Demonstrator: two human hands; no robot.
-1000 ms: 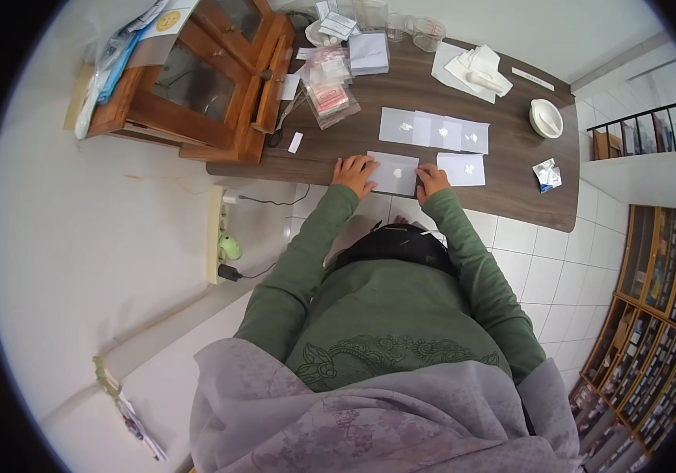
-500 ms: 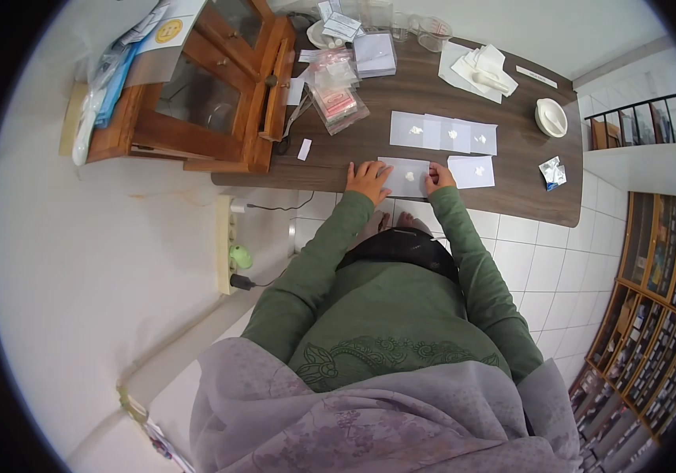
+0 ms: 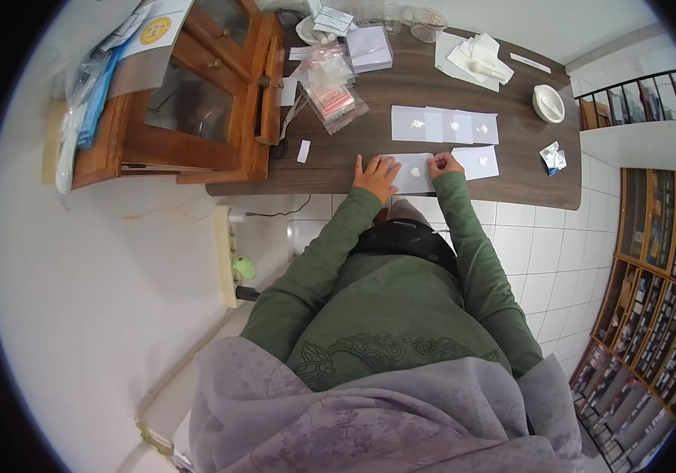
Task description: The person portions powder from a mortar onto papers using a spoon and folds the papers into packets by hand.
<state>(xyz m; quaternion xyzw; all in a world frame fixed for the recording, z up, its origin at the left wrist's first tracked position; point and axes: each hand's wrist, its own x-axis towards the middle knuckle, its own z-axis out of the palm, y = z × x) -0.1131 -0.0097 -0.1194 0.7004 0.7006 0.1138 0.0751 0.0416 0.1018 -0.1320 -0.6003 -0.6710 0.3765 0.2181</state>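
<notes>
A white paper sheet (image 3: 412,185) with a small heap of white powder (image 3: 415,171) lies at the table's front edge. My left hand (image 3: 375,176) rests flat on the sheet's left side, fingers spread. At the right edge of this sheet, my right hand (image 3: 446,164) has its fingers pinched on the paper. Just right of that hand is another powder-bearing sheet (image 3: 486,169). Behind them lies a row of 3 overlapping paper sheets (image 3: 403,134), each with a powder heap.
A white mortar (image 3: 548,104) and a torn foil packet (image 3: 553,158) sit at the right. Crumpled tissue (image 3: 480,59) lies at the back. Plastic bags (image 3: 334,98), a paper stack (image 3: 369,49) and a wooden cabinet (image 3: 188,134) are on the left.
The front sheet has shifted slightly right, closer to its neighbour, with both hands still on it. The camera view has tilted a little.
</notes>
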